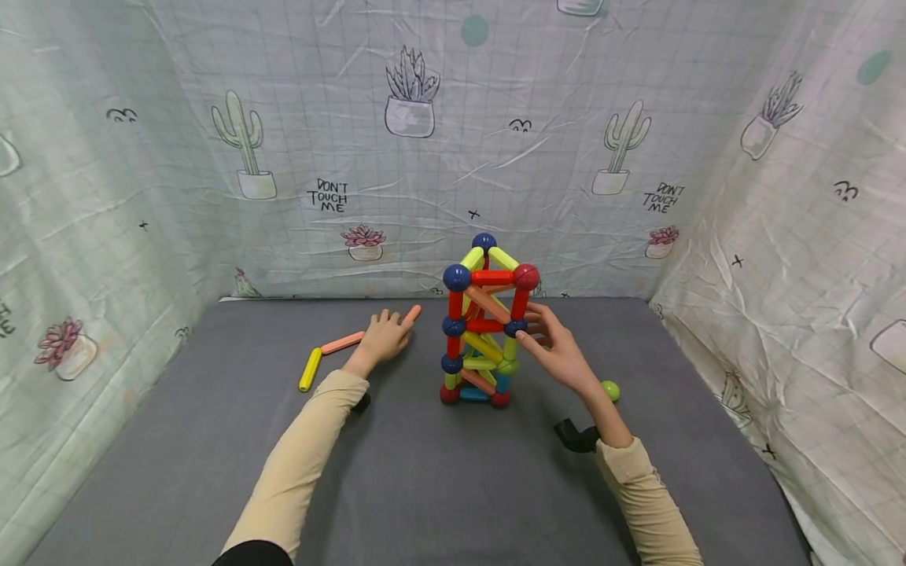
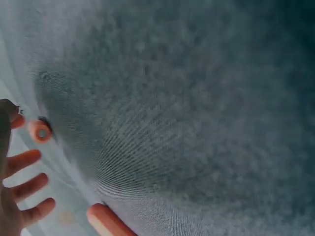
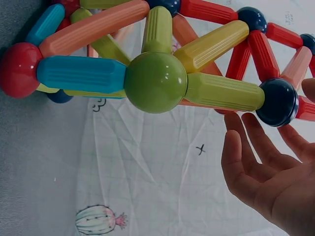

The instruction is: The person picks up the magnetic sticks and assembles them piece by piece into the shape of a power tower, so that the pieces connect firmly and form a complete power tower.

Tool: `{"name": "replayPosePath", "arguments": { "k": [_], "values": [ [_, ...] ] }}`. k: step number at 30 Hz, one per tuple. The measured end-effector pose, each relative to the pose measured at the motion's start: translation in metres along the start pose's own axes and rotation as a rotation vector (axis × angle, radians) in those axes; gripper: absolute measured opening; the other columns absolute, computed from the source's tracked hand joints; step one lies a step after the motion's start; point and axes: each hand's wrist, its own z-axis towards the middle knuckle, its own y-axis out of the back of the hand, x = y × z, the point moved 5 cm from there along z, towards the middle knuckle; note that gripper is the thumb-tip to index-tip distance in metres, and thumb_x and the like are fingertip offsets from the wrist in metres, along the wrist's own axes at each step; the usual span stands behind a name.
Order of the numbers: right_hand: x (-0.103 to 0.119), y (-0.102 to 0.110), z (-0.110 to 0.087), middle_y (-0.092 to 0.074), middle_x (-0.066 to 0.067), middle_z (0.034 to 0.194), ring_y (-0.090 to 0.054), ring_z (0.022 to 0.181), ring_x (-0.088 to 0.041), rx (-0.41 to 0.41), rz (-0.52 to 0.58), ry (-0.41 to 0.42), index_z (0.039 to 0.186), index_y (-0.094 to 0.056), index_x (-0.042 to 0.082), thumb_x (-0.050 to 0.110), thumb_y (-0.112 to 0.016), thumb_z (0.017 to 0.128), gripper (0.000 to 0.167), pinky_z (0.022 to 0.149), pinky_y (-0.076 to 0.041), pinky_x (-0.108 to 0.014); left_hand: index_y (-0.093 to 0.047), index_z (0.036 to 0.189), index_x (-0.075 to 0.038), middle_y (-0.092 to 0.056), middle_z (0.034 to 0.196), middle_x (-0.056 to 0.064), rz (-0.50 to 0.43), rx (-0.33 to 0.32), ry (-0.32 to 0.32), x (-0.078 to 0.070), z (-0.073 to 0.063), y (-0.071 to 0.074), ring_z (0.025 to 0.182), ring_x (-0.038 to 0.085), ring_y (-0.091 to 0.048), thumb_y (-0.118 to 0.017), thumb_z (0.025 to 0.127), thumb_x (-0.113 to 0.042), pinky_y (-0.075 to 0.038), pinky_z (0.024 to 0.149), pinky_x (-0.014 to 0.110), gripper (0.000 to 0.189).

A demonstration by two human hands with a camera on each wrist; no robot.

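Observation:
A tower of magnetic sticks and balls (image 1: 484,325) stands upright on the grey table, with red, yellow, green, blue and orange sticks. My right hand (image 1: 555,354) is at its right side, thumb and index finger on either side of a dark blue ball (image 3: 277,102) partway up. The other fingers are bent beside the tower. Left of it, my left hand (image 1: 385,336) reaches low over the table, fingers spread. By its fingertips lies an orange stick (image 1: 412,314), apart from the fingers in the left wrist view. A second orange stick (image 1: 343,343) lies beside that hand.
A yellow stick (image 1: 309,369) meets the second orange stick's end at the left. One loose green ball (image 1: 610,390) sits behind my right forearm. Printed cloth (image 1: 453,173) hangs behind the table (image 1: 453,487) and along its sides.

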Motion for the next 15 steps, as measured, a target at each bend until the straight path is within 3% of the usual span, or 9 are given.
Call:
{"name": "replayPosePath", "arguments": {
  "k": [3, 9, 15],
  "values": [
    [-0.003, 0.0, 0.001, -0.05, -0.018, 0.124, -0.054, 0.104, -0.032, -0.001, 0.007, 0.004, 0.134, -0.033, 0.013, 0.023, -0.051, 0.091, 0.048, 0.083, -0.047, -0.045, -0.061, 0.102, -0.011, -0.059, 0.091, 0.017, 0.027, 0.029, -0.002, 0.003, -0.001, -0.004, 0.083, 0.035, -0.05, -0.052, 0.089, -0.022, -0.042, 0.07, 0.048, 0.019],
    [-0.005, 0.0, 0.002, -0.051, -0.019, 0.122, -0.055, 0.103, -0.032, 0.001, 0.003, 0.012, 0.134, -0.033, 0.012, 0.021, -0.051, 0.091, 0.048, 0.082, -0.047, -0.045, -0.063, 0.096, -0.012, -0.059, 0.086, 0.016, 0.081, 0.013, -0.052, 0.005, -0.006, -0.004, 0.08, 0.032, -0.052, -0.052, 0.089, -0.02, -0.044, 0.067, 0.046, 0.015],
    [0.01, 0.002, -0.001, -0.048, -0.025, 0.123, -0.053, 0.103, -0.036, 0.012, -0.013, -0.013, 0.135, -0.028, 0.004, 0.012, -0.049, 0.091, 0.049, 0.083, -0.046, -0.048, -0.058, 0.116, -0.019, -0.057, 0.083, 0.02, 0.126, 0.027, -0.062, 0.005, -0.013, 0.0, 0.078, 0.035, -0.054, -0.051, 0.09, -0.017, -0.045, 0.067, 0.047, 0.027]
  ]
}}
